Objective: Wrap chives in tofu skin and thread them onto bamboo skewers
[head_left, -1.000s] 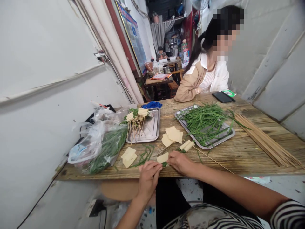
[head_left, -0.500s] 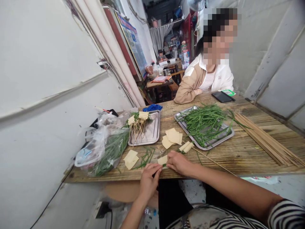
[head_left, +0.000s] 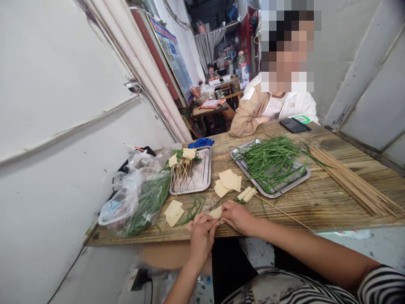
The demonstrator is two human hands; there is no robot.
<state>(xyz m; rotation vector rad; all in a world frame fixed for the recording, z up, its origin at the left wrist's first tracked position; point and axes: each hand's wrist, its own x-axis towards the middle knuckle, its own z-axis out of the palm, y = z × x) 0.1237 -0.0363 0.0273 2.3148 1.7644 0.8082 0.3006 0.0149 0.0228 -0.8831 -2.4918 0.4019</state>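
Observation:
At the table's near edge, both hands work on a pale tofu sheet (head_left: 215,212) with green chives in it. My left hand (head_left: 201,234) is closed at its left end, fingers bent over the sheet. My right hand (head_left: 238,217) pinches its right end; the fingertips partly hide the sheet. Just beyond my right hand, two finished rolls (head_left: 247,194) with chive ends poking out sit on a skewer (head_left: 278,209). Square tofu sheets (head_left: 228,182) lie behind them, and more sheets (head_left: 174,212) lie left of my left hand beside loose chives (head_left: 195,207).
A metal tray of chives (head_left: 297,185) stands at the right, near a bundle of bamboo skewers (head_left: 354,181). Another metal tray (head_left: 205,171) carries skewered rolls (head_left: 181,157). A plastic bag of greens (head_left: 148,202) sits at the left. Across the table (head_left: 335,207) a person (head_left: 253,105) leans near a phone (head_left: 294,125).
My left hand has shifted slightly right, closer to my right hand, and its fingers now cover more of the tofu sheet. My right hand has barely moved.

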